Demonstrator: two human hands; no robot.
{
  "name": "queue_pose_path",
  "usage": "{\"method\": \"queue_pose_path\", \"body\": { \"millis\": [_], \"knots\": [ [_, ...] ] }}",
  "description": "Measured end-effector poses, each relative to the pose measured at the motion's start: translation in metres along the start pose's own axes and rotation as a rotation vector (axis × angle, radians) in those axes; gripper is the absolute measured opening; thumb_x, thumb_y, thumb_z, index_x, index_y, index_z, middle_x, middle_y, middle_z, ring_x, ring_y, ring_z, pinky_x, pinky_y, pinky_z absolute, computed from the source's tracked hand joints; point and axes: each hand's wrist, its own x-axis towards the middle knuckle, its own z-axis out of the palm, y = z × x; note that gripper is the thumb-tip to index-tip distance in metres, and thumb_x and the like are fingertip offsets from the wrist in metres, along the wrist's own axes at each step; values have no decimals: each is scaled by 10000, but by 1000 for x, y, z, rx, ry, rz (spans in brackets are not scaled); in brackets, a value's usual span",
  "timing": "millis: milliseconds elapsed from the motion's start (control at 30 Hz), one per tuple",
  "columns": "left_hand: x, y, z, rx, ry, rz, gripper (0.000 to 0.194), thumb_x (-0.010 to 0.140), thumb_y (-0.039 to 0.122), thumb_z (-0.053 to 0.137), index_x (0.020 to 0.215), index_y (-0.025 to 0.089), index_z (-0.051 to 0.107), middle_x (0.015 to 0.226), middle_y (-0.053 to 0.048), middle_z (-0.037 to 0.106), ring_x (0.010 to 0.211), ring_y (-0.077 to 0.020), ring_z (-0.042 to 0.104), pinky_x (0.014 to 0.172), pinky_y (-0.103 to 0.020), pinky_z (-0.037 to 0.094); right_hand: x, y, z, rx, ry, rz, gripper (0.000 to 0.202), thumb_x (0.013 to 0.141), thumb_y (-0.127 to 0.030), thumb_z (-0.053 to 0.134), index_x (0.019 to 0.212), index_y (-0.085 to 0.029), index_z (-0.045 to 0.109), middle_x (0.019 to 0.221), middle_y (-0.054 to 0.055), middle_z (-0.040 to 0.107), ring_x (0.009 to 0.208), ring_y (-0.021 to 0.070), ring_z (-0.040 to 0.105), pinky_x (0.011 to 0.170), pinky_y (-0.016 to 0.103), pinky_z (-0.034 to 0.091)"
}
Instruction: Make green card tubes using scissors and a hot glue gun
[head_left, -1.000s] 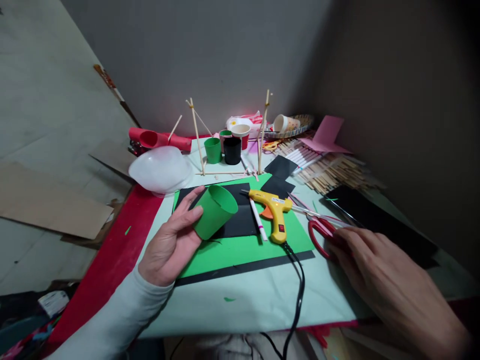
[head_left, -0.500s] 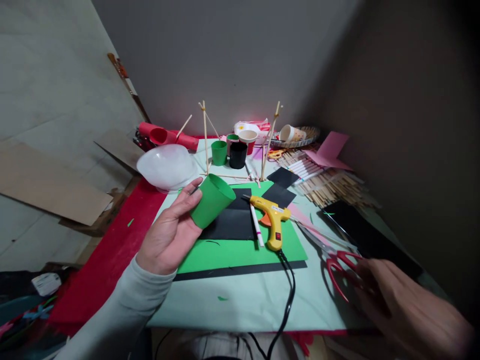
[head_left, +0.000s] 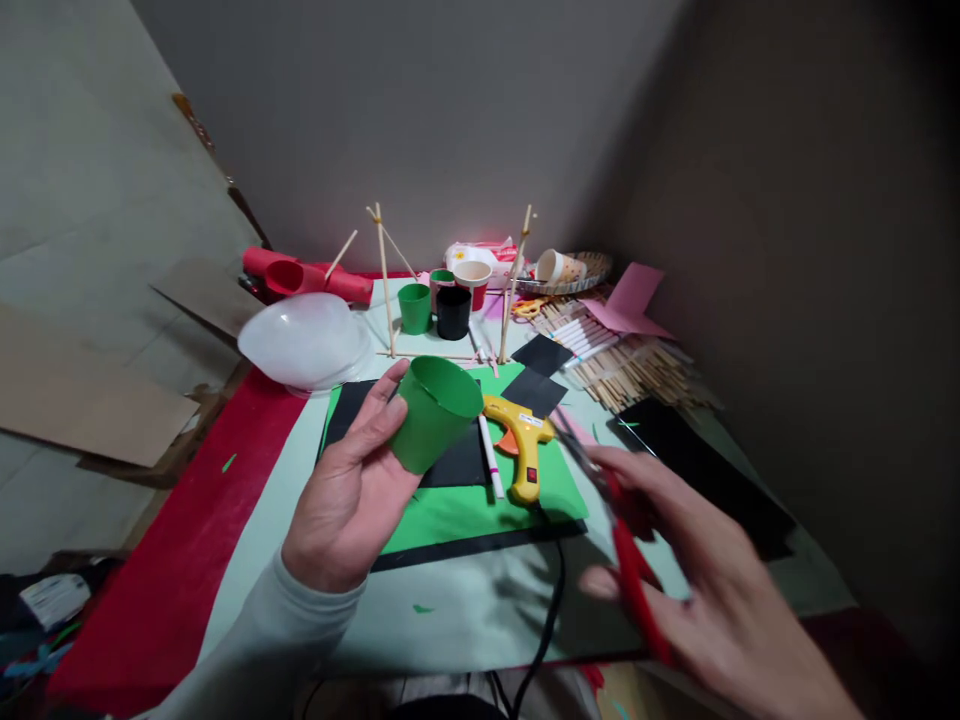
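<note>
A green paper cup [head_left: 436,415] is held by my left hand [head_left: 349,490], thumb and fingers around its left side, its open rim tilted up to the right. My right hand [head_left: 712,570] holds red-handled scissors [head_left: 626,550], their blades pointing up and left toward the yellow glue gun [head_left: 527,440]. The glue gun lies on green sheets [head_left: 480,510] beside a white marker [head_left: 491,458]. Behind the held cup, black paper [head_left: 457,468] is partly hidden.
Toward the back stand a green cup [head_left: 415,309], a black cup [head_left: 453,313] and a stick frame [head_left: 384,280]. At left sits a clear plastic bowl [head_left: 304,340]; at right lie wooden sticks [head_left: 645,373] and a black strip [head_left: 705,475]. The glue gun's cord [head_left: 551,610] crosses the front edge.
My right hand has lifted the scissors and moved left toward the glue gun. The green cup stays in my left hand, turned slightly more upright. The whole view has shifted a little.
</note>
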Motion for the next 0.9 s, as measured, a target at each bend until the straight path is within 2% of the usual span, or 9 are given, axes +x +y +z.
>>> {"method": "queue_pose_path", "body": {
  "millis": [67,133,300,533,700,900],
  "knots": [
    [-1,-3,0,2,-7,-1,390,893,174,688,1274,251,662,1253,-47,782,1351,-255,631,1138,-414,539,22,-11,15,75,-3,-46,531,951,-511,633,1395,-267,474,1138,122,705,904,274,729,689,378,623],
    [-1,-6,-1,10,-19,-31,386,890,180,692,1267,261,673,1254,-41,782,1350,-262,631,1111,-412,561,37,-18,28,128,-2,-85,509,942,-464,660,1355,-222,488,1050,109,687,876,257,698,692,363,609],
    [-1,-10,-3,38,-65,-100,423,904,191,650,1309,314,651,1326,-35,751,1297,-315,663,1044,-485,595,49,-19,43,127,-4,-135,519,910,-426,710,1305,-144,527,1057,133,687,893,267,675,695,373,587],
    [-1,-13,-5,19,-89,-105,381,895,188,633,1257,307,632,1296,-59,752,1302,-355,649,1087,-576,528,53,-15,46,159,-39,-126,523,885,-398,749,1279,-106,567,1033,118,702,902,254,665,749,369,562],
    [0,-15,-6,64,-110,-65,383,883,179,634,1252,284,636,1270,-70,759,1289,-365,655,1088,-580,522,52,-16,41,144,-63,-127,489,929,-401,693,1279,-77,586,1000,124,719,875,262,670,727,387,555],
    [0,-17,-5,47,-93,-63,418,904,105,555,1292,249,608,1196,-102,770,1214,-352,699,1084,-592,518,52,-15,38,160,-87,-146,422,946,-359,670,1255,-81,593,1050,123,736,945,270,686,803,403,560]
  ]
}}
